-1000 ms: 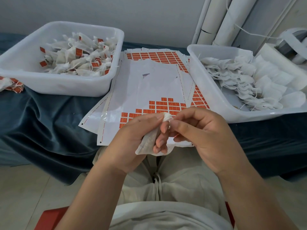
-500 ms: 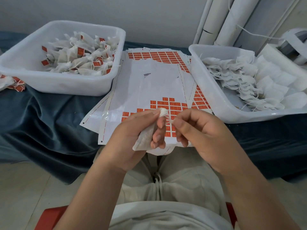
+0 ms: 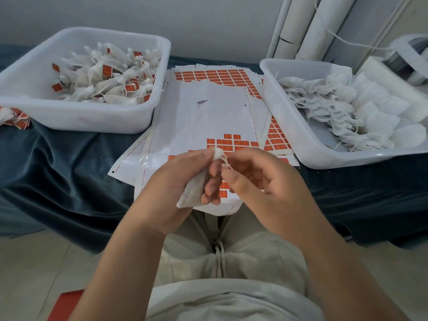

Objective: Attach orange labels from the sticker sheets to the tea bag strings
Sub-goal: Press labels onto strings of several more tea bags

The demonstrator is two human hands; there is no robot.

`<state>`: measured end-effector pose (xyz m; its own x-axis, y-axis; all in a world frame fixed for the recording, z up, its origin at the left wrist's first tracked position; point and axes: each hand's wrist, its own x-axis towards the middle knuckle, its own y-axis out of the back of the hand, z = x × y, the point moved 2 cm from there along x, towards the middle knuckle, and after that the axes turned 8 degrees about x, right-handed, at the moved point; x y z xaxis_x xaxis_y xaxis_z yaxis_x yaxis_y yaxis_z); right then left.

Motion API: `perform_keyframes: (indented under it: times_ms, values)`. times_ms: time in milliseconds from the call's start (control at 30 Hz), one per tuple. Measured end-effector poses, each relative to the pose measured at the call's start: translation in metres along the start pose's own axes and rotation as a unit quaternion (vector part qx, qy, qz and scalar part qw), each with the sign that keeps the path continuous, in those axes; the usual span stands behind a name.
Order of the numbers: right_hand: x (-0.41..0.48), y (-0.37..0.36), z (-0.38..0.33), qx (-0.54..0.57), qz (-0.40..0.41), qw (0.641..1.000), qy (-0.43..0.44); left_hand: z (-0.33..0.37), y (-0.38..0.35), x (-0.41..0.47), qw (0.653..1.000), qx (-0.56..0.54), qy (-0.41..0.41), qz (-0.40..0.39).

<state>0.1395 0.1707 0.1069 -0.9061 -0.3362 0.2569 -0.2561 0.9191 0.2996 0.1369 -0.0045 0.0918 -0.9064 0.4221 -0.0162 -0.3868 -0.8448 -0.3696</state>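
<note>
My left hand (image 3: 176, 179) grips a white tea bag (image 3: 195, 188) above my lap, its gathered top at my fingertips. My right hand (image 3: 261, 181) pinches the bag's short string (image 3: 226, 162) just right of that top. Under both hands lie white sticker sheets (image 3: 208, 112) with rows of orange labels (image 3: 231, 144) at the near and far ends. No orange label shows on the held string.
A white tub (image 3: 81, 117) at the left holds tea bags with orange labels. A white tub (image 3: 308, 140) at the right holds unlabelled bags. A few labelled bags (image 3: 14, 117) lie at the far left on the dark blue cloth (image 3: 58, 170). White pipes (image 3: 301, 24) stand behind.
My right hand has drawn slightly away from the left, pulling the string out from the bag's top. The left hand holds the bag in much the same place.
</note>
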Motion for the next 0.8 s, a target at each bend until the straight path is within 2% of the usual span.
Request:
perform_keyframes:
  times_ms: [100, 167, 300, 367, 467, 567, 667, 800]
  values:
    - [-0.001, -0.002, -0.005, -0.089, 0.021, 0.993, 0.078, -0.002, -0.001, 0.001, 1.0, 0.008, 0.006, 0.001]
    - [-0.001, 0.001, -0.006, -0.09, 0.017, 0.991, 0.093, -0.003, -0.001, 0.001, 1.0, 0.018, 0.009, 0.001]
    - [0.0, 0.001, -0.001, 0.091, -0.029, 0.995, 0.012, -0.006, -0.005, 0.001, 1.0, 0.01, 0.003, 0.012]
    - [0.003, 0.001, 0.005, 0.178, -0.02, 0.983, -0.04, -0.007, -0.01, 0.001, 1.0, -0.007, -0.009, 0.009]
    - [0.006, -0.001, 0.014, 0.25, -0.025, 0.965, -0.082, -0.009, -0.016, 0.001, 1.0, -0.006, -0.022, 0.011]
    - [0.007, 0.001, 0.017, 0.262, -0.02, 0.961, -0.089, -0.011, -0.015, 0.002, 0.999, 0.023, -0.028, 0.036]
    - [0.007, 0.002, 0.018, 0.252, -0.028, 0.964, -0.082, -0.013, -0.008, 0.003, 0.991, 0.114, -0.038, 0.056]
    - [0.007, -0.002, 0.017, 0.25, -0.036, 0.965, -0.067, -0.017, -0.007, 0.006, 0.978, 0.147, -0.056, 0.134]
